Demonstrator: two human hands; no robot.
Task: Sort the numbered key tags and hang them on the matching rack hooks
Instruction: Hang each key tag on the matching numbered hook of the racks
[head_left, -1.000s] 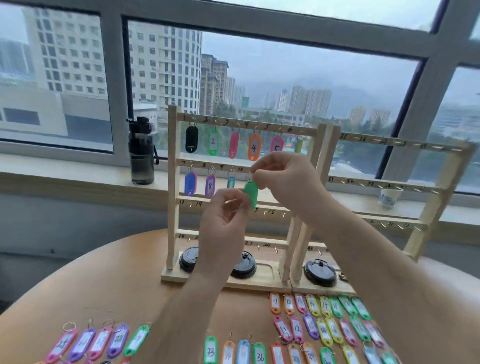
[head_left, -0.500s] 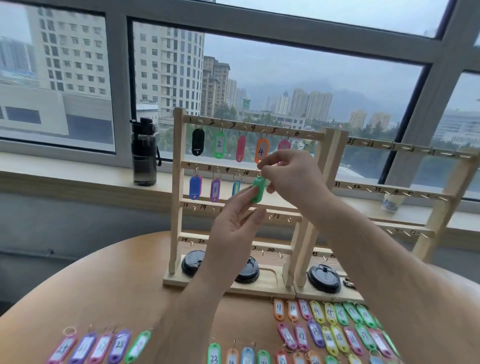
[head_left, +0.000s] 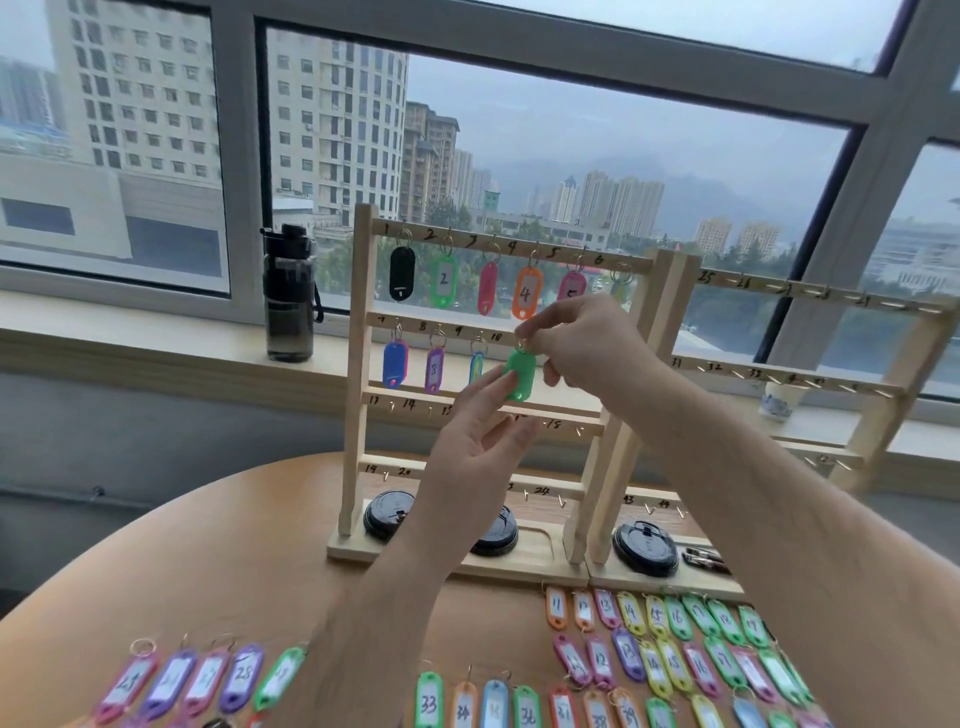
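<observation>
Pinching green tag (head_left: 520, 375) at rack (head_left: 358, 364) number 10 are right fingers (head_left: 537, 332); left fingers (head_left: 491, 387), straight, touch it.

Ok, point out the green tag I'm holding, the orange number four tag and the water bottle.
green tag (head_left: 522, 371), head view, its plastic body
orange tag (head_left: 526, 294), head view, its number label
water bottle (head_left: 288, 306), head view, its dark body

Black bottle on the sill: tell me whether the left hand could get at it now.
Probably yes. The left hand holds nothing, its fingers straight at the green tag, and the bottle stands left of the rack, nothing between.
</observation>
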